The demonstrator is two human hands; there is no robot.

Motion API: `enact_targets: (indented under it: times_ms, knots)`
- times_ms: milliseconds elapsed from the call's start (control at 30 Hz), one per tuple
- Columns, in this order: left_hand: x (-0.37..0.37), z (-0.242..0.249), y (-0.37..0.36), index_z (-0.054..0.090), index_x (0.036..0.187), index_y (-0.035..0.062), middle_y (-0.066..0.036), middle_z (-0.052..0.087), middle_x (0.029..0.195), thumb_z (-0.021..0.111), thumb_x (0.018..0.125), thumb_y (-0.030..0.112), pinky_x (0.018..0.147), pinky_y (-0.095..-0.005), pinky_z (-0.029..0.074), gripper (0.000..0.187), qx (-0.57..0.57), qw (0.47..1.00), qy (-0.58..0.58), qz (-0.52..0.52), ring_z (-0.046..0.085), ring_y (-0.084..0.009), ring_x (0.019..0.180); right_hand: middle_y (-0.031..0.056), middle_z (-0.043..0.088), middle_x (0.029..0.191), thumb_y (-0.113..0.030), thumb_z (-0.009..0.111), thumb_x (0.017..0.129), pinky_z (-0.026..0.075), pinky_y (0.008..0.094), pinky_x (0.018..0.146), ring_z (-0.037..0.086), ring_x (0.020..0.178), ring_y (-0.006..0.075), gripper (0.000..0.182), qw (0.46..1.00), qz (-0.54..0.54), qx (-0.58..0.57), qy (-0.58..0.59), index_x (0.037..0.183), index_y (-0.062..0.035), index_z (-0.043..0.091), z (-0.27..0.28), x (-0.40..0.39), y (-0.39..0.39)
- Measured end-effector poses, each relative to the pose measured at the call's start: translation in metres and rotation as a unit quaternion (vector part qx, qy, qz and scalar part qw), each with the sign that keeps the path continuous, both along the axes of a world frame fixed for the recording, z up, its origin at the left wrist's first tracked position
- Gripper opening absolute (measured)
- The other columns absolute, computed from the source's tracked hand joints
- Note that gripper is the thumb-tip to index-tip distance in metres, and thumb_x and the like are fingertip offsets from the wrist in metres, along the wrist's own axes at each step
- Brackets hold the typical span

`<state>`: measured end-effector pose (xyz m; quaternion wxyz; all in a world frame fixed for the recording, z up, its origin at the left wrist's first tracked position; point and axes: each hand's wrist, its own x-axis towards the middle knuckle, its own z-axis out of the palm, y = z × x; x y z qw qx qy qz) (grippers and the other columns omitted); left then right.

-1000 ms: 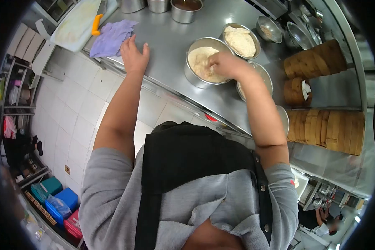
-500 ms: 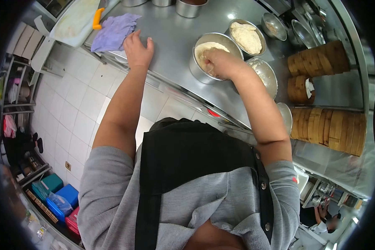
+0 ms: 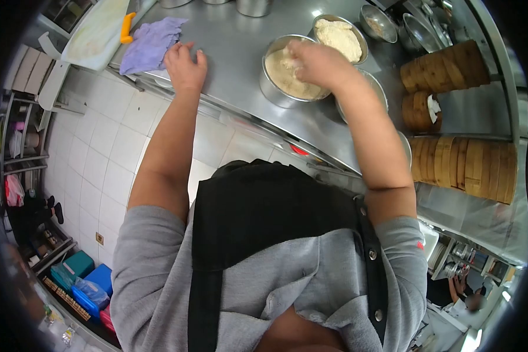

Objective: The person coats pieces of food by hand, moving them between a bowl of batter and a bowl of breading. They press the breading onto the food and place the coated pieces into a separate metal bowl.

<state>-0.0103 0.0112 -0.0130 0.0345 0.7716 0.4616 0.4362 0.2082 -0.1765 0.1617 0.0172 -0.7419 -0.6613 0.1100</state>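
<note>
My right hand [image 3: 322,63] is over a round metal pot [image 3: 268,88], its fingers curled together at the rim's far side. Inside the pot lies a pale, cream-coloured mixture [image 3: 287,77]; whatever my fingertips pinch is too small to make out. Just behind stands a second metal bowl [image 3: 366,51] filled with lumpy pale dough [image 3: 338,39]. Partly under my right forearm is another metal bowl [image 3: 376,88], its contents mostly hidden. My left hand [image 3: 186,69] rests on the steel counter [image 3: 232,53] with fingers apart, beside a crumpled purple cloth [image 3: 152,46].
Stacked bamboo steamers [image 3: 463,167] line the right side, with smaller metal bowls [image 3: 378,23] behind. A white cutting board [image 3: 97,32] and an orange handle [image 3: 127,28] are at the left. Metal tins [image 3: 253,6] stand at the far edge. Another person [image 3: 452,293] is at lower right.
My right hand has lifted from deep in the pot towards its far rim, uncovering more of the mixture. My left hand stays on the counter. The whole view has shifted slightly.
</note>
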Motion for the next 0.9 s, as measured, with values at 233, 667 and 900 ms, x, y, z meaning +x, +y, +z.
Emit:
enact_targets:
  times_ms: [233,667,900]
  knots:
    - [0.002,0.002,-0.001,0.066,0.103,0.0096,-0.014,0.055,0.117,0.065,0.078,0.021,0.100,-0.0436,0.037,0.028,-0.018,1.000,0.004,-0.003,0.045,-0.0328,0.116,0.0145,0.065,0.108,-0.006,0.061,0.078,0.049,0.0359,0.086,0.063,0.099,0.0286,0.040,0.980,-0.031,-0.145,0.134,0.117,-0.0052,0.057,-0.001,0.025,0.019]
    - [0.003,0.005,-0.001,0.066,0.106,0.0104,-0.013,0.055,0.120,0.063,0.080,0.022,0.102,-0.0417,0.036,0.029,-0.059,0.998,0.011,0.009,0.044,-0.0305,0.120,0.0131,0.064,0.095,-0.013,0.052,0.088,0.050,0.0353,0.073,0.063,0.082,0.0218,0.028,0.988,-0.025,-0.058,0.139,0.113,-0.0028,0.056,-0.052,0.024,0.022]
    - [0.003,0.005,-0.001,0.066,0.104,0.0095,-0.014,0.056,0.119,0.063,0.079,0.021,0.100,-0.0420,0.037,0.027,-0.042,0.999,0.015,0.010,0.046,-0.0317,0.117,0.0129,0.065,0.104,-0.016,0.050,0.089,0.050,0.0344,0.070,0.062,0.078,0.0189,0.035,0.978,-0.072,-0.122,0.151,0.123,-0.0052,0.054,-0.053,0.018,0.025]
